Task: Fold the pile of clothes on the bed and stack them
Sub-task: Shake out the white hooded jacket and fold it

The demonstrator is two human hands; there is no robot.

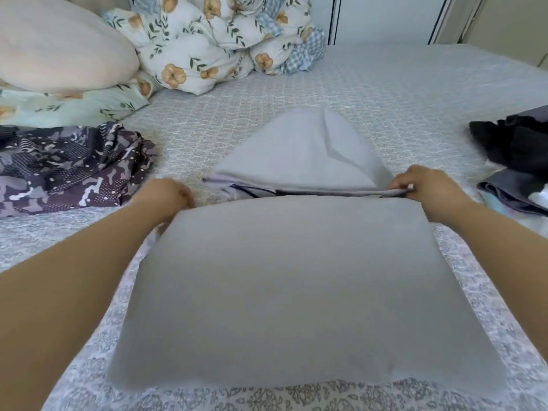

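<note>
A grey hooded top point(296, 277) lies flat on the bed point(385, 93) in front of me, its body folded into a rectangle and its hood point(302, 152) pointing away. My left hand point(166, 197) grips the far left corner of the folded body, its fingers curled under the cloth. At the far right corner, my right hand point(427, 185) pinches the folded edge. A crumpled purple patterned garment point(68, 170) sits at the left.
Dark clothes point(516, 155) are heaped at the right edge of the bed. A cream pillow point(59, 46) and a bunched floral duvet point(213, 43) lie at the head of the bed, with white closet doors point(385, 16) behind.
</note>
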